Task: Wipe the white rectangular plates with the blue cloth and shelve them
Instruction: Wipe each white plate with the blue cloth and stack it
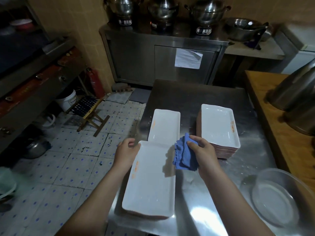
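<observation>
Left hand [126, 150] grips plate [150, 183]; right hand [202, 150] holds blue cloth [183, 155], apparently touching plate.

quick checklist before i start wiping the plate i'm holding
1. Left hand grips the held plate at its far left corner: ok.
2. Right hand holds the blue cloth, bunched up: ok.
3. Cloth touching the plate's face: cannot tell; it sits at the plate's right rim.
4. Plate's near end supported by the steel table: cannot tell.
5. Plate stack on the right sits flat on the table: ok.
6. Shelf for finished plates located: cannot tell.
</observation>
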